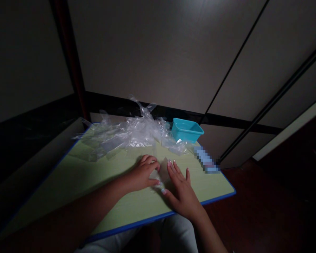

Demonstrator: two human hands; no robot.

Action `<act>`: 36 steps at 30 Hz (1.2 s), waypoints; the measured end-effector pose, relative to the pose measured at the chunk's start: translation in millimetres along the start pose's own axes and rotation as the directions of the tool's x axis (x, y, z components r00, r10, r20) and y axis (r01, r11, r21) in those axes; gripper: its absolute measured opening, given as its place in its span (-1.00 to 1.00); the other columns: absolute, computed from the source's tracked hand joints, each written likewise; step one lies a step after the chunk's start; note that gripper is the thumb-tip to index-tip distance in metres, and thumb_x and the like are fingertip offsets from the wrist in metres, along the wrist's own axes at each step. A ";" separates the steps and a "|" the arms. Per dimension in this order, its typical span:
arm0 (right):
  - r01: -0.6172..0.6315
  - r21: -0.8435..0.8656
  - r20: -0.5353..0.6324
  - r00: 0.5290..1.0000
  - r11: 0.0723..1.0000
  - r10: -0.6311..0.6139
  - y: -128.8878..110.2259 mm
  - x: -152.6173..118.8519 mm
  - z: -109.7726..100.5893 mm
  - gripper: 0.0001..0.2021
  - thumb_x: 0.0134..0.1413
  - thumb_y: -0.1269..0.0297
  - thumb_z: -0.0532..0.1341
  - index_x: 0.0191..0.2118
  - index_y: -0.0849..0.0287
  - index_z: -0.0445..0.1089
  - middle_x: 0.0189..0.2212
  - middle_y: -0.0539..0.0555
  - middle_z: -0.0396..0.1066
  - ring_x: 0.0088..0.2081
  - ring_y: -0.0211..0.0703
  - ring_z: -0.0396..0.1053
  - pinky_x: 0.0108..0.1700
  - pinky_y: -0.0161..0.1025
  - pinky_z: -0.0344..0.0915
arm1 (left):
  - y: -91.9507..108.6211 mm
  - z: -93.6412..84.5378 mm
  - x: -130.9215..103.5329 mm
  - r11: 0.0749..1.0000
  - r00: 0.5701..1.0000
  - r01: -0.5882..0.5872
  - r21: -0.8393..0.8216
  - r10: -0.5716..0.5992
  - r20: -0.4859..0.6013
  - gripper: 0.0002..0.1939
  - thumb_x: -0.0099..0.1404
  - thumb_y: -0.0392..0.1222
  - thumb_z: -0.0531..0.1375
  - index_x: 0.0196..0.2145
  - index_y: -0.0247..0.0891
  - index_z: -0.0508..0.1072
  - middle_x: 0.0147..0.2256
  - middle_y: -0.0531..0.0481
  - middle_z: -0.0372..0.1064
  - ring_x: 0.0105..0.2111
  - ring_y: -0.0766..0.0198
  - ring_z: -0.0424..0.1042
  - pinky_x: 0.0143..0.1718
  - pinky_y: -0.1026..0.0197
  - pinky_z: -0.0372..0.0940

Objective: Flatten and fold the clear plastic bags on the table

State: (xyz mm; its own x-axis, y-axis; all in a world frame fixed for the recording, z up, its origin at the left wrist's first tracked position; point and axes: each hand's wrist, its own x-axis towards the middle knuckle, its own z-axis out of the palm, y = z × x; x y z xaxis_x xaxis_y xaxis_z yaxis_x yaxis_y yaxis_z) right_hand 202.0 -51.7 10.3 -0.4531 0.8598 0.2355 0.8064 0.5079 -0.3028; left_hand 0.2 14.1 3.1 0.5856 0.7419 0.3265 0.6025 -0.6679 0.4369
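The left forearm reaches in low and slanting, its left hand half-curled over the tabletop, thumb and forefinger parted. The right hand lies nearly flat, fingers spread — clenched on nothing. Between them sits a small clear plastic piece, touched by the right fingertips; whether the left pinches its edge I cannot tell. Beyond the left hand, crumpled plastic heaps up; beyond the right, a turquoise tub.
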 end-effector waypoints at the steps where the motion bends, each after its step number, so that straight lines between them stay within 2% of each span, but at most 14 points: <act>1: -0.003 0.009 0.001 1.000 1.000 0.003 -0.4 0.1 -0.2 -0.31 0.17 0.12 0.05 0.31 0.02 -0.33 0.30 0.13 -0.23 0.30 0.05 -0.34 0.18 0.29 -0.49 | -0.4 0.4 0.0 1.000 1.000 -0.002 0.002 0.002 0.001 -0.63 -0.02 -0.16 0.35 -0.26 -0.17 0.33 -0.10 -0.03 0.21 -0.01 0.08 0.10 0.01 0.08 0.08; 4: -0.051 0.060 0.001 0.999 0.997 0.051 1.8 -0.3 -0.5 -0.39 0.17 0.08 0.05 0.29 -0.06 -0.16 0.30 0.08 -0.26 0.30 0.06 -0.40 0.18 0.30 -0.46 | -0.9 0.4 -0.1 1.000 1.000 -0.005 0.004 0.005 0.006 -0.63 -0.01 -0.15 0.35 -0.25 -0.17 0.33 -0.09 -0.04 0.21 0.00 0.07 0.10 0.01 0.07 0.08; 8: -0.108 0.171 0.041 0.994 0.979 0.102 7.5 -0.3 -0.6 -0.49 0.17 0.08 0.05 0.23 -0.06 0.04 0.24 0.10 0.00 0.28 0.01 -0.21 0.20 0.26 -0.44 | 1.4 -2.3 0.1 1.000 1.000 0.010 0.005 -0.010 0.021 -0.65 0.01 -0.13 0.34 -0.26 -0.19 0.34 -0.10 -0.05 0.22 -0.01 0.07 0.11 0.00 0.07 0.08; 11: -0.119 0.203 0.036 0.993 0.972 0.114 9.3 0.3 0.9 -0.51 0.16 0.07 0.06 0.20 -0.06 0.10 0.22 0.08 0.07 0.27 -0.01 -0.14 0.21 0.23 -0.45 | 2.6 -3.6 0.2 1.000 1.000 0.013 0.002 -0.013 0.023 -0.64 0.00 -0.10 0.35 -0.26 -0.19 0.34 -0.12 -0.05 0.23 -0.03 0.07 0.12 -0.01 0.08 0.08; 17: -0.184 0.178 -0.044 0.980 0.967 0.195 10.3 1.1 7.8 -0.52 0.15 0.13 0.07 0.19 -0.01 0.12 0.20 0.08 0.10 0.26 -0.01 -0.08 0.21 0.22 -0.38 | 0.2 -1.6 -0.4 1.000 1.000 0.009 0.006 -0.009 0.027 -0.62 0.00 -0.10 0.35 -0.25 -0.18 0.32 -0.11 -0.03 0.22 -0.03 0.08 0.12 -0.02 0.08 0.08; 23: -0.159 0.193 -0.049 0.984 0.968 0.171 13.2 1.2 11.9 -0.55 0.14 0.16 0.08 0.16 0.03 0.17 0.18 0.11 0.14 0.23 0.01 -0.01 0.21 0.24 -0.34 | -1.4 -0.7 -0.8 1.000 0.999 0.022 0.005 -0.022 0.034 -0.62 0.00 -0.09 0.35 -0.24 -0.15 0.32 -0.09 0.00 0.22 0.00 0.08 0.10 0.01 0.09 0.06; 28: -0.107 0.248 -0.090 0.987 0.963 0.133 14.0 0.2 12.8 -0.47 0.13 0.14 0.10 0.22 0.02 0.05 0.20 0.12 0.10 0.22 -0.01 0.03 0.22 0.21 -0.32 | -2.8 -0.3 -1.1 0.999 0.998 0.039 0.007 -0.039 0.044 -0.61 -0.02 -0.12 0.36 -0.25 -0.13 0.32 -0.07 0.00 0.20 0.02 0.08 0.09 0.02 0.09 0.06; 36: -0.054 0.304 -0.099 0.991 0.951 0.088 13.7 -0.4 13.8 -0.39 0.11 0.12 0.12 0.26 -0.02 -0.04 0.23 0.11 0.04 0.22 0.02 0.01 0.20 0.26 -0.34 | -4.2 -1.0 -1.6 0.998 0.996 0.060 0.003 -0.060 0.069 -0.62 0.00 -0.15 0.34 -0.22 -0.12 0.32 -0.03 -0.01 0.18 0.04 0.07 0.08 0.05 0.07 0.06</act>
State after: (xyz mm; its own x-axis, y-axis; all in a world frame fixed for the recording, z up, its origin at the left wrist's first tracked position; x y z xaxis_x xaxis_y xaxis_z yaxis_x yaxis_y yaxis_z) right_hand 207.9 -44.3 -6.7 -0.3404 0.8917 0.2982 0.6760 0.4526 -0.5815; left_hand -3.8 15.8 1.5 0.5842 0.7749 0.2412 0.6384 -0.6223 0.4531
